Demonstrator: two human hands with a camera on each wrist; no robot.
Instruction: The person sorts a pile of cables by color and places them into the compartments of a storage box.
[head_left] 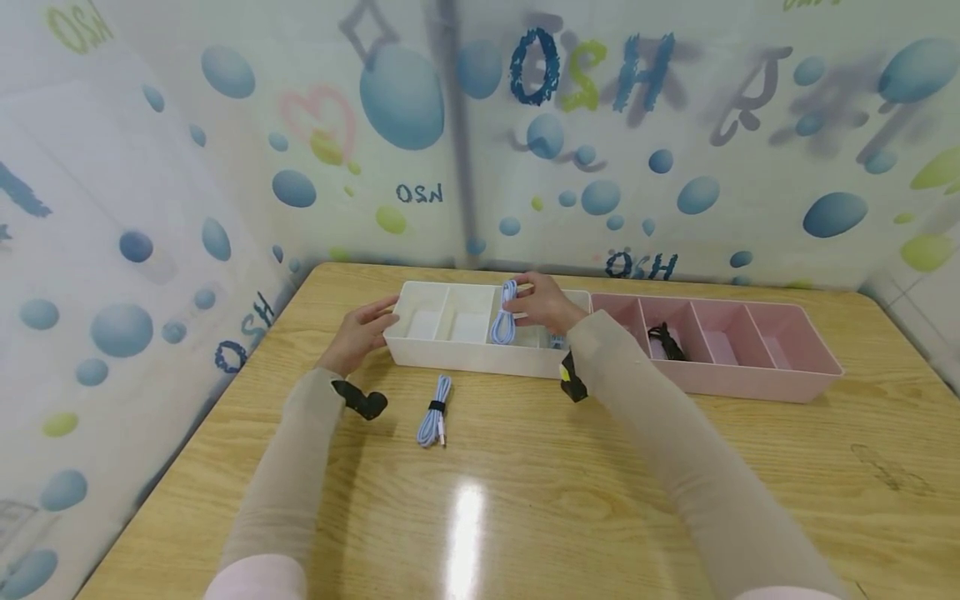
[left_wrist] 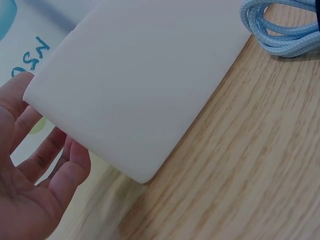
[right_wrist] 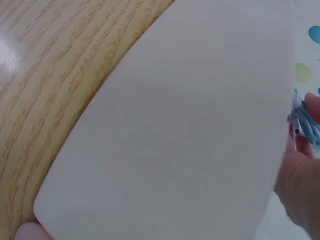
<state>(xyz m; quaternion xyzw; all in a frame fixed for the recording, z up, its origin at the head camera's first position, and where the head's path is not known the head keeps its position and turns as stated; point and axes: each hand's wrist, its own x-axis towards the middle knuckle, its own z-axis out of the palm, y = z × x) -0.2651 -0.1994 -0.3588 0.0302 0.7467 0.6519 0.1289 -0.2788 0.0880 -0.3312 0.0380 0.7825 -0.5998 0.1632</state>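
Note:
A coiled light-blue cable (head_left: pixel 504 312) is pinched by my right hand (head_left: pixel 551 305) above a middle compartment of the white divided box (head_left: pixel 480 357). In the right wrist view the box wall fills most of the picture, with the cable (right_wrist: pixel 311 129) and part of the hand at the right edge. My left hand (head_left: pixel 357 335) touches the box's left end. The left wrist view shows its lower fingers (left_wrist: pixel 47 152) loosely bent and apart from the wall. A second light-blue cable (head_left: pixel 432 417), bound with a black strap, lies on the table in front of the box.
A pink divided box (head_left: pixel 750 383) stands against the white one's right end, with a black cable (head_left: pixel 666 342) in one compartment. Something bluish (head_left: pixel 557 341) shows in the white box's right compartment, partly hidden by my right arm. A patterned wall hanging (head_left: pixel 555 208) rises behind the wooden table (head_left: pixel 555 500).

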